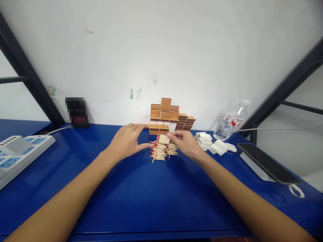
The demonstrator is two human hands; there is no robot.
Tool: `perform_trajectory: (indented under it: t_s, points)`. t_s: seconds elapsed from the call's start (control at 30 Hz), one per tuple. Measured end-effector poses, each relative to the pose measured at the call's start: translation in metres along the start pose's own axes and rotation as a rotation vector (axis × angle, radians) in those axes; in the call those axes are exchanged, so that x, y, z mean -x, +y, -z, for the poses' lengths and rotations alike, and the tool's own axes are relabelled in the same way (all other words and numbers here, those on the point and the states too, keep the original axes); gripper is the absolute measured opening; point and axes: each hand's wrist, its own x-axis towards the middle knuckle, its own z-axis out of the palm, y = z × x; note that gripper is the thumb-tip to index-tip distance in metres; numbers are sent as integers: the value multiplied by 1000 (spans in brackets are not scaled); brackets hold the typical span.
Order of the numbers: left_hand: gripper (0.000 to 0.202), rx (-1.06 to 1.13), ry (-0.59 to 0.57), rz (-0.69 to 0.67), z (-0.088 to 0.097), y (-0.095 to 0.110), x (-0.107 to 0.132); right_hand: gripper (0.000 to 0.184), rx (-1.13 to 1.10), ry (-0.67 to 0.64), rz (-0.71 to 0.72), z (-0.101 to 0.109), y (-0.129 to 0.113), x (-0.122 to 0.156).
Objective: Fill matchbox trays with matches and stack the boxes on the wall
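Observation:
My right hand point(186, 144) pinches a small white matchbox tray point(163, 138) filled with red-tipped matches, between thumb and fingers. Under and in front of it lies a loose heap of matches point(158, 154) on the blue table. My left hand point(126, 141) is on the other side of the heap, its thumb stretched towards the match heads and its fingers apart. Beyond its fingertips is a flat orange-brown strip point(144, 126) by the wall; whether they touch it I cannot tell. Behind the tray, orange matchboxes point(165, 115) are stacked in stepped rows.
Several white empty-looking trays point(204, 140) lie right of my right hand. A water bottle point(233, 121) leans near the wall, and a phone point(267, 163) rests at far right. A power strip point(25, 151) is at left, a blurred dark object point(77, 112) behind it.

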Motion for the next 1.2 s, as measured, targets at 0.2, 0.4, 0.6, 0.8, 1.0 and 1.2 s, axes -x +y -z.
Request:
perform_trajectory:
  t_s: [0.2,0.4,0.6,0.8,1.0,1.2]
  points:
    - [81,-82,-378,199,14,-31,-1,35,158,125,99,-3,9,-8]
    - [66,-112,-455,191,13,-37,1,20,285,136,279,-3,4,-1]
    - [53,-101,-506,218,18,-44,1,16,417,144,467,-1,8,3]
    - [41,-72,-476,188,20,-39,2,18,429,192,554,3,5,7]
    - [27,-45,-430,168,20,-33,4,18,403,200,530,3,-3,10]
    - [25,-28,-365,152,17,-25,2,23,394,366,469,30,1,3]
